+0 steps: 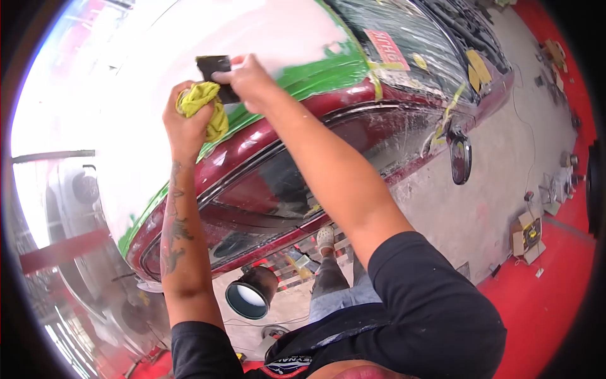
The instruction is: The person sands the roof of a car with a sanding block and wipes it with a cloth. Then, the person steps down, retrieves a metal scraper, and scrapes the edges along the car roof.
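My left hand (187, 129) is closed around a crumpled yellow cloth (201, 99), held above the edge of the car roof (265, 38). Close beside it, my right hand (251, 82) grips a thin dark rectangular piece that looks like sandpaper (213, 66). Its lower end passes behind the cloth, so I cannot tell whether my left fingers touch it too. White covers most of the roof, with a green band (322, 71) along its side. Below that runs the dark red car body (243, 140).
Yellow tape and smeared film lie over the windshield (404, 38). A side mirror (460, 156) sticks out at the right. On the floor near my feet stands a dark bucket (252, 292) with whitish contents. A cardboard box (528, 237) sits farther right. Another vehicle (95, 252) is at the left.
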`<act>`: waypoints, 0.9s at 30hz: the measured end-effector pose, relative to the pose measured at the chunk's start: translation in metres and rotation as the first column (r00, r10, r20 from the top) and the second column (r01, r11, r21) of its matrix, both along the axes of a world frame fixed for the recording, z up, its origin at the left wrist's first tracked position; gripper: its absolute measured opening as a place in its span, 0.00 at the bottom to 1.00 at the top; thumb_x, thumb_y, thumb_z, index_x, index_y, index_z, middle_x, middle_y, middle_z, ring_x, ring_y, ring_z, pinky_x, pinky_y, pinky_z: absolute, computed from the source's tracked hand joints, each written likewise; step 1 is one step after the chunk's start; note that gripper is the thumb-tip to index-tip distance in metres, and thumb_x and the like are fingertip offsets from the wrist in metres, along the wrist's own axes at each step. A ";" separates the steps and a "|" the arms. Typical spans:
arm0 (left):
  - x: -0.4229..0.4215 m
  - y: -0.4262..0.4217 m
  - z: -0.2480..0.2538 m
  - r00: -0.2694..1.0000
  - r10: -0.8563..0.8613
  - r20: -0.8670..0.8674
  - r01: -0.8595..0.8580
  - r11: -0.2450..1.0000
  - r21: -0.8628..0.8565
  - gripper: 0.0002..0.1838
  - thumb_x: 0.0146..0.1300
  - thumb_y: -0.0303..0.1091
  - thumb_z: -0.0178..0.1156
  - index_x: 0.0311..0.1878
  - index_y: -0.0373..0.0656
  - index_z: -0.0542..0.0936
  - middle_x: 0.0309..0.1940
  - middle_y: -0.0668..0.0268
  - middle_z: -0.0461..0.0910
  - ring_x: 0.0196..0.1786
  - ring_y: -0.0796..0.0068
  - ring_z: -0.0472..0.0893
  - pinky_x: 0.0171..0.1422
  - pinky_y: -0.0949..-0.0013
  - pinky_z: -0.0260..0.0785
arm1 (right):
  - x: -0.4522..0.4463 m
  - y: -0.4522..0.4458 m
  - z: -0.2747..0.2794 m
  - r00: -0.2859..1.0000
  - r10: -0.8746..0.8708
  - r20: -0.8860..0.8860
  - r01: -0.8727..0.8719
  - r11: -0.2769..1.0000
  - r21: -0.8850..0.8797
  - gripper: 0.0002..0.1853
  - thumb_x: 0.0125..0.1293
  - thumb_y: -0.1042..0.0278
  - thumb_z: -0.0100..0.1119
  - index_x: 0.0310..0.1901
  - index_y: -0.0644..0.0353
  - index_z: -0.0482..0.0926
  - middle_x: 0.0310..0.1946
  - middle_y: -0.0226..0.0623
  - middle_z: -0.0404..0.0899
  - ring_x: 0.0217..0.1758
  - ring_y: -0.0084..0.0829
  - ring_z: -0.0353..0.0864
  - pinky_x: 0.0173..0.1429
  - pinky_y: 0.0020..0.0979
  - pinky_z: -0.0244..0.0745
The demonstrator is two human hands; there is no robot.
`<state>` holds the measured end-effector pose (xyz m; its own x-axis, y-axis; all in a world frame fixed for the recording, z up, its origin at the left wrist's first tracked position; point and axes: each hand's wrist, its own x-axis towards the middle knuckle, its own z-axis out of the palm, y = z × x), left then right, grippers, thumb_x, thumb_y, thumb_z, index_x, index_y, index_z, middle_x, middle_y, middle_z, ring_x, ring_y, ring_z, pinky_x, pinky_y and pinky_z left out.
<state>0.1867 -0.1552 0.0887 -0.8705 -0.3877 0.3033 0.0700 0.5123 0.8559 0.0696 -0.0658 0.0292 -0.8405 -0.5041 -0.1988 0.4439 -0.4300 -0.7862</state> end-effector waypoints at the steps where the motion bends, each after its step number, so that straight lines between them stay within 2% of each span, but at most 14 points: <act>1: -0.013 0.014 0.005 0.997 -0.078 0.016 0.077 0.997 0.015 0.18 0.60 0.24 0.65 0.54 0.37 0.78 0.43 0.66 0.83 0.44 0.78 0.82 0.51 0.72 0.75 | -0.010 0.022 -0.002 0.995 -0.089 -0.042 0.090 0.996 0.024 0.32 0.59 0.74 0.73 0.61 0.64 0.65 0.48 0.48 0.76 0.46 0.35 0.80 0.46 0.36 0.81; 5: -0.070 0.067 0.008 0.975 -0.195 0.109 0.205 0.974 -0.095 0.20 0.59 0.26 0.67 0.55 0.38 0.78 0.42 0.65 0.83 0.44 0.78 0.82 0.51 0.72 0.75 | -0.055 0.163 -0.014 0.925 -0.361 -0.117 0.373 0.921 0.115 0.31 0.62 0.70 0.71 0.64 0.59 0.67 0.43 0.41 0.77 0.40 0.30 0.78 0.38 0.32 0.74; 7: -0.110 0.083 -0.010 0.980 -0.131 0.149 0.164 0.957 -0.239 0.26 0.53 0.36 0.72 0.56 0.43 0.79 0.43 0.56 0.85 0.44 0.64 0.85 0.52 0.65 0.76 | -0.061 0.249 -0.026 0.845 -0.535 0.019 0.534 0.845 0.026 0.30 0.65 0.73 0.67 0.67 0.58 0.66 0.42 0.40 0.77 0.39 0.29 0.79 0.31 0.31 0.73; 8: -0.132 0.091 -0.017 0.980 -0.137 0.145 0.169 0.956 -0.239 0.26 0.53 0.36 0.72 0.56 0.43 0.79 0.43 0.56 0.85 0.44 0.64 0.85 0.52 0.65 0.76 | -0.061 0.298 -0.042 0.840 -0.541 -0.032 0.540 0.830 0.140 0.32 0.65 0.74 0.66 0.68 0.56 0.63 0.42 0.41 0.77 0.40 0.31 0.80 0.31 0.30 0.74; 10: -0.178 0.106 -0.035 0.991 -0.048 0.123 0.105 0.851 -0.514 0.27 0.55 0.46 0.72 0.57 0.47 0.81 0.47 0.48 0.83 0.51 0.53 0.84 0.57 0.58 0.76 | -0.030 0.369 -0.050 0.777 -0.626 0.073 0.619 0.779 0.098 0.32 0.71 0.79 0.54 0.72 0.47 0.55 0.40 0.42 0.77 0.36 0.32 0.79 0.29 0.29 0.73; 11: -0.197 0.114 -0.049 0.991 -0.054 0.125 0.111 0.853 -0.510 0.27 0.55 0.46 0.72 0.57 0.47 0.81 0.47 0.48 0.83 0.51 0.53 0.84 0.57 0.58 0.76 | -0.016 0.404 -0.065 0.759 -0.635 0.143 0.619 0.772 0.145 0.28 0.75 0.77 0.47 0.71 0.45 0.54 0.39 0.42 0.77 0.35 0.32 0.79 0.28 0.30 0.72; 12: -0.215 0.123 -0.064 0.981 -0.065 0.184 0.161 0.803 -0.574 0.26 0.56 0.48 0.71 0.56 0.48 0.82 0.49 0.49 0.82 0.54 0.52 0.83 0.59 0.56 0.75 | 0.005 0.443 -0.100 0.781 -0.605 0.156 0.594 0.796 0.110 0.17 0.73 0.68 0.56 0.60 0.50 0.66 0.37 0.36 0.77 0.32 0.29 0.77 0.29 0.29 0.71; 13: -0.226 0.134 -0.073 0.968 -0.071 0.243 0.213 0.745 -0.632 0.25 0.57 0.50 0.70 0.55 0.48 0.83 0.50 0.50 0.82 0.56 0.50 0.82 0.60 0.54 0.75 | 0.027 0.479 -0.124 0.788 -0.550 0.276 0.561 0.826 0.043 0.13 0.75 0.63 0.52 0.58 0.51 0.68 0.36 0.35 0.77 0.31 0.29 0.75 0.28 0.29 0.69; 16: -0.229 0.171 -0.080 0.887 -0.141 0.440 0.437 0.568 -0.698 0.20 0.59 0.48 0.67 0.52 0.51 0.85 0.49 0.54 0.83 0.54 0.48 0.83 0.59 0.52 0.76 | 0.096 0.517 -0.135 0.713 -0.510 0.480 0.583 0.812 -0.003 0.13 0.74 0.54 0.51 0.48 0.54 0.73 0.33 0.32 0.75 0.29 0.29 0.72 0.29 0.30 0.69; 19: -0.207 0.199 -0.068 0.779 -0.204 0.593 0.618 0.416 -0.667 0.16 0.57 0.43 0.65 0.46 0.48 0.85 0.46 0.56 0.84 0.50 0.48 0.84 0.55 0.51 0.78 | 0.129 0.529 -0.180 0.573 -0.588 0.570 0.651 0.750 0.118 0.13 0.71 0.54 0.51 0.49 0.53 0.74 0.33 0.33 0.76 0.30 0.31 0.74 0.31 0.32 0.71; 21: -0.202 0.194 -0.066 0.680 -0.247 0.690 0.733 0.269 -0.625 0.16 0.55 0.42 0.65 0.45 0.47 0.85 0.42 0.55 0.85 0.48 0.49 0.85 0.52 0.50 0.78 | 0.125 0.495 -0.158 0.529 -0.626 0.572 0.683 0.715 0.151 0.13 0.70 0.58 0.52 0.51 0.52 0.73 0.36 0.35 0.79 0.32 0.32 0.75 0.33 0.32 0.72; 23: -0.185 0.163 -0.054 0.720 -0.245 0.649 0.692 0.325 -0.645 0.16 0.56 0.42 0.65 0.45 0.45 0.85 0.44 0.54 0.84 0.48 0.50 0.84 0.54 0.50 0.77 | 0.114 0.463 -0.144 0.557 -0.607 0.567 0.689 0.719 0.092 0.14 0.67 0.63 0.51 0.53 0.52 0.73 0.41 0.39 0.82 0.36 0.34 0.77 0.35 0.33 0.74; 25: -0.156 0.107 -0.061 0.937 -0.124 0.328 0.331 0.622 -0.709 0.18 0.57 0.43 0.67 0.47 0.43 0.85 0.45 0.54 0.83 0.51 0.51 0.83 0.56 0.51 0.76 | 0.094 0.436 -0.139 0.683 -0.494 0.538 0.620 0.782 -0.069 0.15 0.66 0.65 0.50 0.55 0.52 0.73 0.48 0.44 0.83 0.38 0.34 0.78 0.38 0.36 0.76; 27: -0.119 0.046 -0.066 0.961 0.217 0.171 -0.040 0.722 -0.690 0.27 0.61 0.53 0.67 0.55 0.42 0.83 0.55 0.51 0.79 0.57 0.50 0.80 0.63 0.54 0.72 | 0.067 0.401 -0.127 0.781 -0.455 0.427 0.543 0.833 -0.106 0.18 0.68 0.65 0.49 0.59 0.53 0.72 0.52 0.47 0.83 0.39 0.33 0.79 0.40 0.37 0.78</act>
